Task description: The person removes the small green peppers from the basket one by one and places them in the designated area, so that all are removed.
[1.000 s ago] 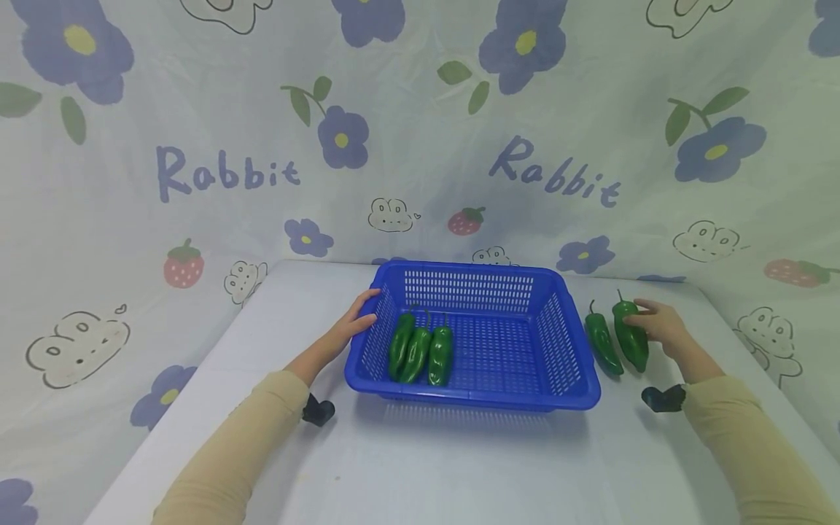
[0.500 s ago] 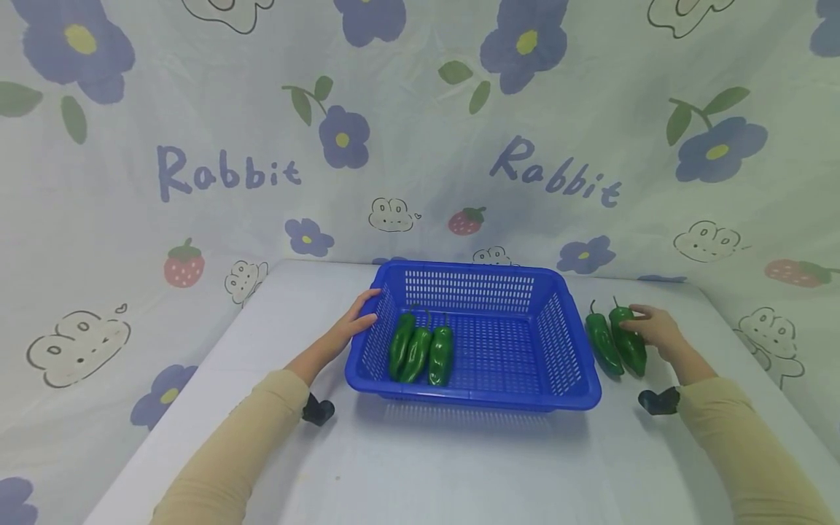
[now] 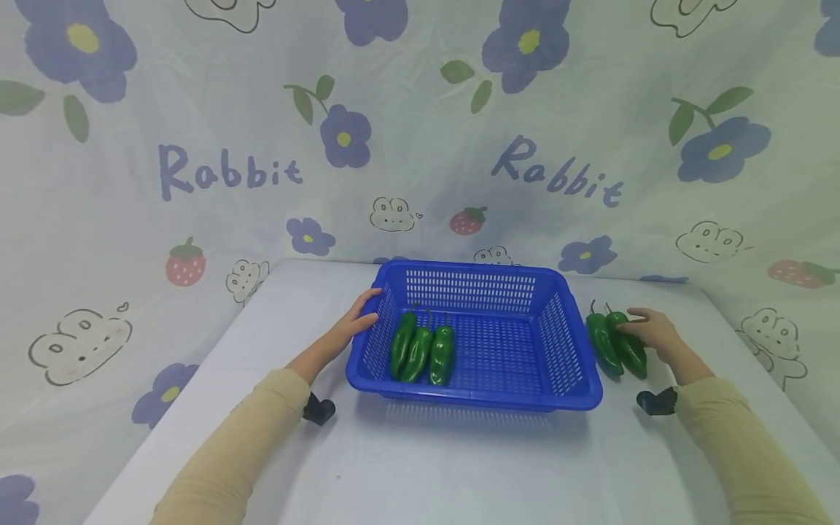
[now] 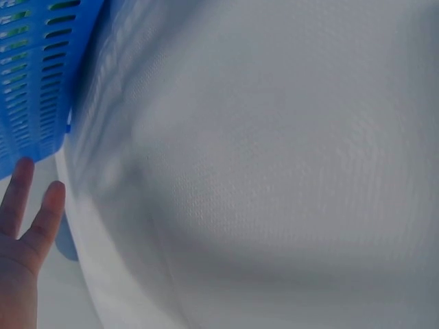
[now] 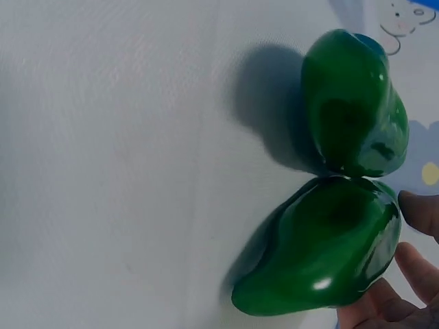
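Observation:
My left hand (image 3: 344, 328) rests at the left rim of a blue plastic basket (image 3: 472, 398); in the left wrist view its fingers (image 4: 46, 218) reach out straight towards the basket wall. Inside the basket, three glossy green peppers (image 3: 418, 354) lie side by side at the left. Two more peppers lie to the right of it, touching each other. The outer green pepper (image 5: 322, 250) is held between the thumb and fingers of my right hand (image 3: 652, 332), close to its stem end. Beside it on the basket side is the other green pepper (image 3: 604, 344).
The basket, with slotted walls, stands on a white table (image 3: 459, 467). Behind the table hangs a patterned cloth (image 3: 426, 131) with flowers and rabbits. A dark wrist mount (image 3: 656, 402) sticks out below each hand.
My right hand has shifted slightly left and nearer, bringing the outer pepper from a small gap to rest against the other pepper. The left hand and basket have not moved.

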`<state>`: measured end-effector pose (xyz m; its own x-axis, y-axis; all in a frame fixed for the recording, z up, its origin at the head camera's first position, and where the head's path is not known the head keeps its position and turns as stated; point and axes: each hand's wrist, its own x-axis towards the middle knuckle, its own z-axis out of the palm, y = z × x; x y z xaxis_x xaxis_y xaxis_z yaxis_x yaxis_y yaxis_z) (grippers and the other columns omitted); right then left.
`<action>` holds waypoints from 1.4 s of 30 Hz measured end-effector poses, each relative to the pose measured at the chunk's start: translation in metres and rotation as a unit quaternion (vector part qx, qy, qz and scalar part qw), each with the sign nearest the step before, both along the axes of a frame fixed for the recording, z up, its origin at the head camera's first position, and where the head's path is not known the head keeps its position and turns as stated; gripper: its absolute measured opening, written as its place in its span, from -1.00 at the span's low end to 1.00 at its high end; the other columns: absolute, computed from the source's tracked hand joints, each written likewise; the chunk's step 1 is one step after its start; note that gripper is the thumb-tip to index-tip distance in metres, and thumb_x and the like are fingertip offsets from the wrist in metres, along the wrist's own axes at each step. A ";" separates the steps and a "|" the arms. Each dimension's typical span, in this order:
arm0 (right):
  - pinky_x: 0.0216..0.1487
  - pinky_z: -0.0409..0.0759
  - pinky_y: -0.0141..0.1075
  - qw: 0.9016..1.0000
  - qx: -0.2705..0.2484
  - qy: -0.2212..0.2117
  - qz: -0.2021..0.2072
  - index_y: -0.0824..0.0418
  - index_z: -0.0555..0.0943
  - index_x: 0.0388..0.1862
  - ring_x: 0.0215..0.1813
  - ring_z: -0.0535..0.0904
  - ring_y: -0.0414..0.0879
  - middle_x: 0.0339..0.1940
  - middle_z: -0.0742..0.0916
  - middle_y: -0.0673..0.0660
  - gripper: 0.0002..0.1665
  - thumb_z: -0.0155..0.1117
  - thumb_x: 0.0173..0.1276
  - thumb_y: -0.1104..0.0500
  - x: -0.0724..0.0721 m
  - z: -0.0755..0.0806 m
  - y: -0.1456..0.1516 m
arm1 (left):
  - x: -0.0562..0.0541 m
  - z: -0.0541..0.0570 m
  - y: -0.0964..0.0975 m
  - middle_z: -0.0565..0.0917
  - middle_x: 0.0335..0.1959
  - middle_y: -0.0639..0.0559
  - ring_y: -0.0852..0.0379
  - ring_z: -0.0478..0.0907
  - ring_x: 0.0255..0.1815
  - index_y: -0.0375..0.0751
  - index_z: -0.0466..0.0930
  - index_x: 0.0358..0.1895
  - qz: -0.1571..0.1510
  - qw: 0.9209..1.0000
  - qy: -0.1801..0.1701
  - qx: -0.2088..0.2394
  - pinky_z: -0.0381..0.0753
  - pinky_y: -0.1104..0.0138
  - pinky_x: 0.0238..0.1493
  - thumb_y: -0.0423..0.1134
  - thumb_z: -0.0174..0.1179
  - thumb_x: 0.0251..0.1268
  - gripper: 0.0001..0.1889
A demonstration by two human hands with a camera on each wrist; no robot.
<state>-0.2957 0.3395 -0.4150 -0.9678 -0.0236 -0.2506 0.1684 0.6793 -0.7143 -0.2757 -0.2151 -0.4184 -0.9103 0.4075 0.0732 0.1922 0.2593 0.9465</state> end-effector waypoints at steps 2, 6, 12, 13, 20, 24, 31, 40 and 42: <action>0.15 0.37 0.11 1.000 -0.001 0.000 -0.001 0.58 -0.04 0.33 0.24 0.20 0.46 0.26 0.16 0.64 -0.20 -0.01 0.35 0.09 0.000 -0.001 0.000 | 0.000 0.000 0.000 -0.19 0.43 -0.33 -0.36 -0.06 0.38 -0.10 -0.18 0.42 -0.001 1.000 0.000 0.001 -0.02 -0.21 0.29 -0.14 -0.22 0.32 -0.37; 0.18 0.32 0.14 1.000 -0.003 -0.007 -0.004 0.57 -0.05 0.33 0.26 0.16 0.47 0.28 0.12 0.62 -0.21 -0.02 0.35 0.09 -0.001 -0.002 0.001 | 0.001 0.002 0.001 -0.18 0.43 -0.33 -0.36 -0.06 0.38 -0.11 -0.18 0.42 0.001 1.000 0.003 -0.003 0.00 -0.20 0.29 -0.14 -0.22 0.32 -0.37; 0.19 0.31 0.14 1.000 -0.007 -0.010 -0.002 0.56 -0.05 0.33 0.26 0.16 0.47 0.27 0.15 0.63 -0.18 0.01 0.34 0.07 -0.001 0.002 0.002 | 0.001 0.002 0.002 -0.20 0.44 -0.31 -0.35 -0.07 0.39 -0.10 -0.19 0.42 0.000 1.000 -0.002 0.000 -0.02 -0.20 0.29 -0.18 -0.23 0.31 -0.37; 0.18 0.32 0.13 1.000 -0.008 -0.009 -0.002 0.56 -0.04 0.33 0.26 0.17 0.47 0.26 0.16 0.63 -0.16 0.03 0.32 0.05 -0.001 0.003 0.002 | 0.001 0.002 0.001 -0.20 0.44 -0.31 -0.36 -0.07 0.39 -0.12 -0.20 0.42 -0.001 1.000 -0.001 0.001 -0.02 -0.20 0.29 -0.18 -0.23 0.31 -0.37; 0.13 0.40 0.09 1.000 0.000 0.007 -0.005 0.52 0.00 0.34 0.20 0.25 0.47 0.25 0.22 0.61 -0.06 0.15 0.22 -0.01 -0.004 0.015 0.005 | -0.002 -0.004 -0.003 -0.13 0.40 -0.36 -0.32 0.00 0.35 0.01 -0.13 0.41 -0.026 0.999 0.034 0.005 0.03 -0.19 0.28 0.08 -0.18 0.30 -0.34; 0.16 0.37 0.10 1.000 0.000 0.011 0.012 0.56 -0.05 0.34 0.24 0.19 0.47 0.25 0.21 0.63 -0.11 0.07 0.29 0.03 -0.002 0.025 0.005 | -0.002 -0.005 -0.004 -0.11 0.38 -0.37 -0.32 0.02 0.33 0.05 -0.12 0.41 -0.030 0.999 0.042 0.005 0.05 -0.21 0.26 0.17 -0.17 0.27 -0.31; 0.17 0.36 0.08 1.000 -0.005 0.012 0.017 0.53 -0.09 0.36 0.25 0.18 0.47 0.26 0.20 0.62 -0.15 0.00 0.36 0.05 -0.003 0.035 0.004 | -0.001 -0.002 -0.001 -0.16 0.42 -0.33 -0.34 -0.05 0.38 -0.12 -0.20 0.42 -0.013 1.000 0.002 0.009 -0.02 -0.19 0.30 -0.14 -0.22 0.33 -0.37; 0.20 0.32 0.11 0.999 -0.009 0.029 0.036 0.50 -0.12 0.38 0.26 0.19 0.44 0.28 0.19 0.61 -0.14 -0.01 0.39 0.01 0.001 0.065 -0.016 | -0.001 -0.001 -0.001 -0.14 0.42 -0.31 -0.32 -0.04 0.37 -0.09 -0.16 0.41 -0.009 1.000 0.003 0.010 -0.03 -0.19 0.31 -0.12 -0.22 0.32 -0.38; 0.20 0.32 0.11 0.999 -0.006 0.033 0.043 0.49 -0.11 0.38 0.26 0.21 0.42 0.27 0.21 0.60 -0.14 -0.01 0.39 -0.01 0.003 0.071 -0.024 | -0.001 -0.002 -0.001 -0.15 0.42 -0.32 -0.33 -0.04 0.37 -0.10 -0.17 0.41 -0.008 1.000 0.002 0.009 -0.02 -0.19 0.30 -0.13 -0.22 0.32 -0.38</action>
